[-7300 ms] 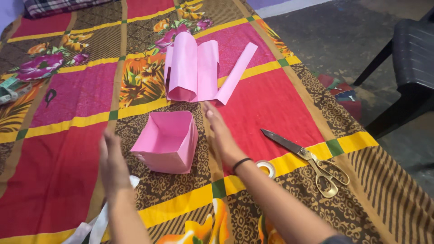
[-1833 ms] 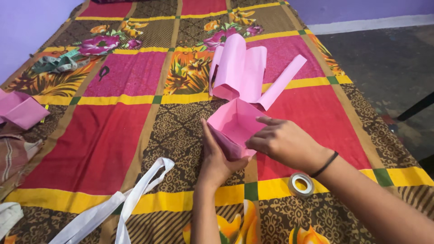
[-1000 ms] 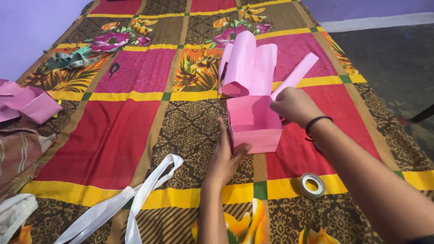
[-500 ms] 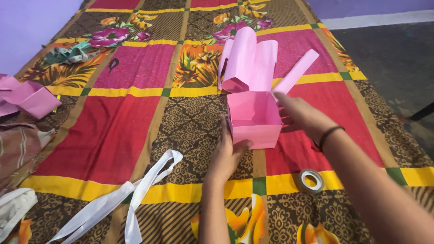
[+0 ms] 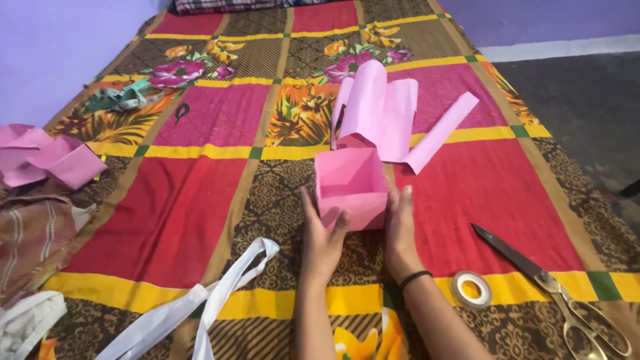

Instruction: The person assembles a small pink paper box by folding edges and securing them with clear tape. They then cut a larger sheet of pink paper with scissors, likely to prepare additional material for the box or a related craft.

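Observation:
An open-topped pink paper box [image 5: 350,187] stands on the patterned bedspread [image 5: 173,200]. My left hand [image 5: 321,233] presses flat against its left wall with the thumb on the front face. My right hand [image 5: 400,230] lies flat along its right wall. Both hands clasp the box between them. Curled pink paper sheets [image 5: 380,110] lie just behind the box, touching its far edge.
A tape roll [image 5: 471,289] and gold-handled scissors [image 5: 553,287] lie to the right. White ribbon strips [image 5: 193,300] lie to the left front. Other pink paper boxes [image 5: 50,160] sit at the left edge, a tape measure [image 5: 120,99] farther back. Dark floor borders the right.
My right hand left the box's far rim and came down flat against its right side. The view shifted, bringing the scissors back into sight.

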